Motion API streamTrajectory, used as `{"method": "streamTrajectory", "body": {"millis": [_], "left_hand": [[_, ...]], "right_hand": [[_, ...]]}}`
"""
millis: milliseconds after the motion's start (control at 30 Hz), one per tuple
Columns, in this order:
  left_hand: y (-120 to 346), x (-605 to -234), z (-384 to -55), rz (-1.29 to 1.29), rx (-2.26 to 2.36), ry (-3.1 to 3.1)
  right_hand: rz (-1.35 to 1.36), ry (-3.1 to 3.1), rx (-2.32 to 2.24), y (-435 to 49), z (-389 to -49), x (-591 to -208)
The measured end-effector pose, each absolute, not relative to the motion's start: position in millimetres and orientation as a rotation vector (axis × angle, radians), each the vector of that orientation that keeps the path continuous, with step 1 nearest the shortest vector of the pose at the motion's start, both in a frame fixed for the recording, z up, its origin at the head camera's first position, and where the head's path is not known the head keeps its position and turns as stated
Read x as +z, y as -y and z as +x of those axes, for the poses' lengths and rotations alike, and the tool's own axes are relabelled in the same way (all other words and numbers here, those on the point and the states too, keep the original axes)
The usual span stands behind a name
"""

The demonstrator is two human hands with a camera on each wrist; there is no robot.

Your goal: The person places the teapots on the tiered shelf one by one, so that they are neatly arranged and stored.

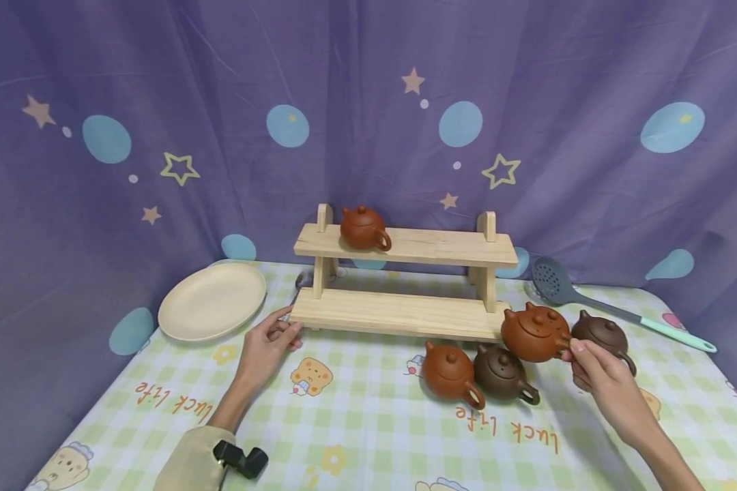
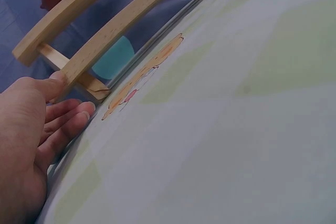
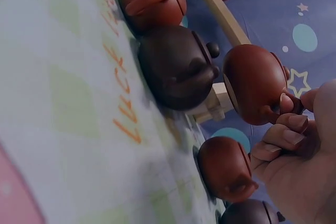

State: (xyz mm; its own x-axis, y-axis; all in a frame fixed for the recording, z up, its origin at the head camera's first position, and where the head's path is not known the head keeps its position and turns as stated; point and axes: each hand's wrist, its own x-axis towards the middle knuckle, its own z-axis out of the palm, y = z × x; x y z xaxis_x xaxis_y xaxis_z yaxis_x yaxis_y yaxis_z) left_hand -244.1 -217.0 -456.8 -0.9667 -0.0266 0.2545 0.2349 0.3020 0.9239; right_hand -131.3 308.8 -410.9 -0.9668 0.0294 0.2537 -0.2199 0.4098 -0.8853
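Observation:
My right hand pinches the handle of a reddish-brown clay teapot, holding it off the table by the lower shelf's right end. In the right wrist view this teapot hangs tilted. Another reddish-brown teapot shows there, mostly hidden behind the held one in the head view. On the cloth stand a reddish-brown teapot and two dark brown teapots, one beside it and one farther right. My left hand grips the front left corner of the two-tier wooden shelf, thumb on the board, fingers below.
One reddish-brown teapot sits on the upper tier's left side. A cream plate lies at the left. A slotted skimmer with a mint handle lies at the back right. A purple curtain hangs behind the checked tablecloth.

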Motion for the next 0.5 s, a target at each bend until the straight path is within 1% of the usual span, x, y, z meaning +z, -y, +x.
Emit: {"method": "streamTrajectory", "body": {"millis": [500], "left_hand": [[218,-457,-243,-0.208,-1.720,2.348]], "right_hand": [[0.203,2.389,1.691,-290,-153,-394]]}}
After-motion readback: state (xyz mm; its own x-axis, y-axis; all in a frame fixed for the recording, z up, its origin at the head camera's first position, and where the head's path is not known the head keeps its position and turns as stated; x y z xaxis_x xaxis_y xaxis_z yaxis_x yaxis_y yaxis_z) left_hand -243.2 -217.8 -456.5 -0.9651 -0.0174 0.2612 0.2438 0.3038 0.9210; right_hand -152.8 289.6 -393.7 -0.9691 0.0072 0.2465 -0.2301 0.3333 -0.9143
